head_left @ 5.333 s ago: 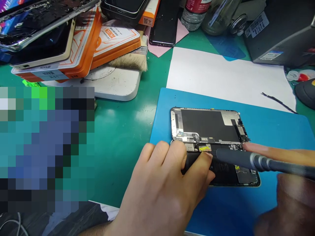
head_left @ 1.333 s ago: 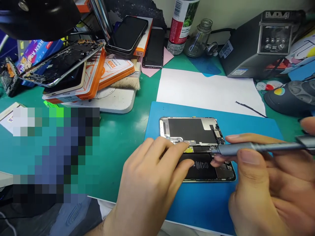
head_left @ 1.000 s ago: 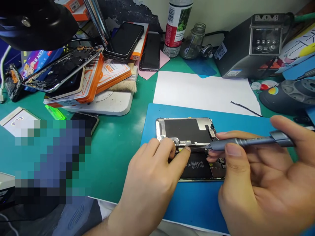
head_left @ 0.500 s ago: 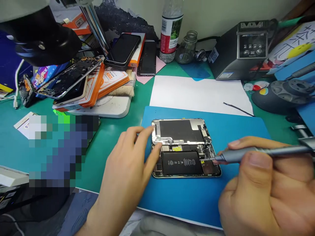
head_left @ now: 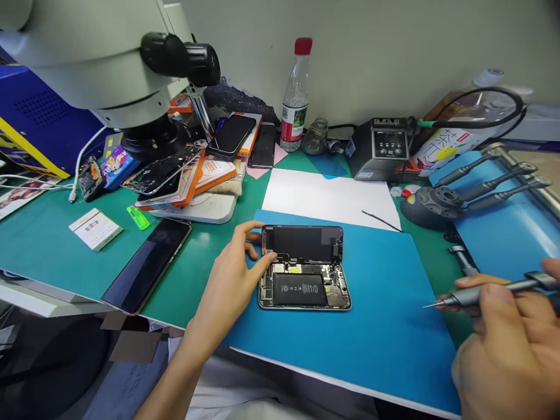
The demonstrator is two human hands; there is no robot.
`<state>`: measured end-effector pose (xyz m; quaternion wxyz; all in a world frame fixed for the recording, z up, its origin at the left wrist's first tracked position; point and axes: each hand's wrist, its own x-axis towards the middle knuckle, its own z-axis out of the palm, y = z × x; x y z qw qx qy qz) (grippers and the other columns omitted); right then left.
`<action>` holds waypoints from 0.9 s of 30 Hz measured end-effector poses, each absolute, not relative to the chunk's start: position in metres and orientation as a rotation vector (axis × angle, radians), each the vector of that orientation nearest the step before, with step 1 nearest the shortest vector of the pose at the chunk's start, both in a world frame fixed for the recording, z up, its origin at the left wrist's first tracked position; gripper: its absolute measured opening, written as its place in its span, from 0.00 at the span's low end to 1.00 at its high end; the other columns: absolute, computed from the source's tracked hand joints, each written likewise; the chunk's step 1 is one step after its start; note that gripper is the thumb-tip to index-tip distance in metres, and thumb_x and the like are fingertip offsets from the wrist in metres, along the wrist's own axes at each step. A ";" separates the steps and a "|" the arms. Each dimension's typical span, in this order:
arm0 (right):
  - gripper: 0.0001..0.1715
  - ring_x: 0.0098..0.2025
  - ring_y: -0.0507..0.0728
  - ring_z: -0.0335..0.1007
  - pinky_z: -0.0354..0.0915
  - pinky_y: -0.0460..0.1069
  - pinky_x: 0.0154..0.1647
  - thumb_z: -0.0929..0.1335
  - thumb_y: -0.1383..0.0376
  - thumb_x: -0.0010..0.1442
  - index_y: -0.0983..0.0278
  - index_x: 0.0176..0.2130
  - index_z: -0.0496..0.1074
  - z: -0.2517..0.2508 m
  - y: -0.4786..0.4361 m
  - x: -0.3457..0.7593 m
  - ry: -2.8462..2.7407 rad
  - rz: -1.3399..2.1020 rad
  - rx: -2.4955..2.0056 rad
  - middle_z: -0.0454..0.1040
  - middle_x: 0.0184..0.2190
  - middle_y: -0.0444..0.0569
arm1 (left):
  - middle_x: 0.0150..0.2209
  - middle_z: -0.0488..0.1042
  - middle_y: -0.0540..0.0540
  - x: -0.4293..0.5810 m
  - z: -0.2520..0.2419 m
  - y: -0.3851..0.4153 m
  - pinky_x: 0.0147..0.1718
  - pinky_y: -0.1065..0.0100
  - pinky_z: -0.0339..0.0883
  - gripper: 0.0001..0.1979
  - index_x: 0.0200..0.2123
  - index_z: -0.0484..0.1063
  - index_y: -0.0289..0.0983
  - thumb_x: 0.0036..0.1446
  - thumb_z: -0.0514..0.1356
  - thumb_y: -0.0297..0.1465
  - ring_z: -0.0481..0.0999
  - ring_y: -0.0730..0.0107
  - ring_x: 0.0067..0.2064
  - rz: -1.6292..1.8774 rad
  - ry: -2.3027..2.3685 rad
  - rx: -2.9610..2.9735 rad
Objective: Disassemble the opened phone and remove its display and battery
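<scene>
While the left hand (head_left: 230,277) is holding the tilted screen panel (head_left: 301,244) by its left edge, the phone body (head_left: 300,290) lies open below it on the blue mat (head_left: 350,350). The screen panel is probably light, stiff and rather fragile, so only its edges should be held. Further right, the right hand (head_left: 507,356) grips a screwdriver (head_left: 468,296), well apart from the phone body.

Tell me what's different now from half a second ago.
The right hand has drawn the driver off to the right, its tip now clear of the open phone. The left hand has taken hold of the screen by its left end, and the screen, flat before, looks tipped up. The driver is still gripped; the phone's body remains on the blue mat, battery in place.
</scene>
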<state>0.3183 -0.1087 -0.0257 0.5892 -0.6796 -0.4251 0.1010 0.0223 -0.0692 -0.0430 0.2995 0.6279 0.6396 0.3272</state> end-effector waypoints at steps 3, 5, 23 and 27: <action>0.38 0.34 0.58 0.70 0.69 0.60 0.41 0.73 0.54 0.65 0.50 0.70 0.64 -0.030 -0.106 0.325 -0.964 0.323 -1.535 0.72 0.36 0.47 | 0.40 0.78 0.56 0.021 -0.049 -0.073 0.40 0.69 0.66 0.25 0.64 0.58 0.49 0.69 0.64 0.31 0.77 0.71 0.39 0.987 1.572 1.597; 0.39 0.30 0.56 0.69 0.70 0.57 0.36 0.72 0.53 0.66 0.50 0.71 0.62 -0.030 -0.104 0.328 -1.014 0.374 -1.599 0.71 0.33 0.44 | 0.42 0.79 0.56 0.019 -0.050 -0.075 0.42 0.70 0.66 0.25 0.64 0.59 0.50 0.69 0.63 0.30 0.76 0.70 0.41 0.991 1.563 1.624; 0.30 0.60 0.58 0.74 0.73 0.55 0.60 0.55 0.65 0.75 0.53 0.72 0.62 -0.037 -0.103 0.315 -1.960 0.251 -1.763 0.77 0.59 0.48 | 0.54 0.80 0.43 0.011 -0.055 -0.066 0.53 0.56 0.71 0.14 0.56 0.70 0.46 0.73 0.55 0.41 0.79 0.51 0.56 0.776 1.349 1.756; 0.37 0.62 0.57 0.74 0.73 0.55 0.60 0.56 0.64 0.70 0.51 0.74 0.57 -0.032 -0.101 0.300 -1.771 0.789 -1.750 0.76 0.61 0.47 | 0.52 0.82 0.44 0.012 -0.050 -0.065 0.52 0.58 0.72 0.11 0.52 0.72 0.45 0.72 0.56 0.38 0.80 0.52 0.54 0.819 1.300 1.746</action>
